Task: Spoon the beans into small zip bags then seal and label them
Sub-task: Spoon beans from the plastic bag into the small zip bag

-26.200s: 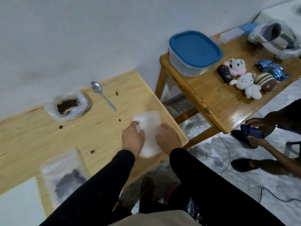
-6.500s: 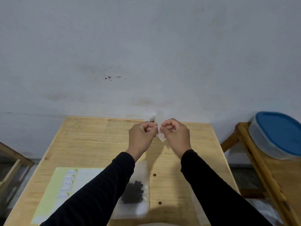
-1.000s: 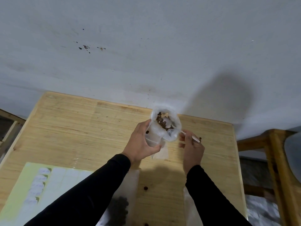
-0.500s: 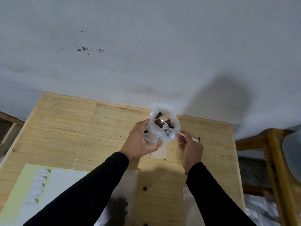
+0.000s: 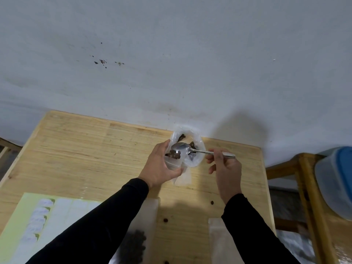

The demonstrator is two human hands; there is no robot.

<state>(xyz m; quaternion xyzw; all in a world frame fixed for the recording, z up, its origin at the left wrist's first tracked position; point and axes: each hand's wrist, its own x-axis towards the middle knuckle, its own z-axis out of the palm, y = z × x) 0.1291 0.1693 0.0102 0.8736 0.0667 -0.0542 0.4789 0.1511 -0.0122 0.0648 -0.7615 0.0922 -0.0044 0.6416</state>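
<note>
Left hand [image 5: 159,166] grip curls around small zip bag [image 5: 176,164] and bean bag [image 5: 187,147] above the surface [image 5: 80,149]; right hand [image 5: 225,166] grip pinches spoon [image 5: 192,148], bowl over beans [image 5: 173,154].

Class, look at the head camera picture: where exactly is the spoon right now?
The spoon is right of centre, handle pinched by the right hand, its bowl over the open bean bag held by the left hand.

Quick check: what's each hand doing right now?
Left hand: grips the small zip bag.
Right hand: pinches the spoon handle.
</note>
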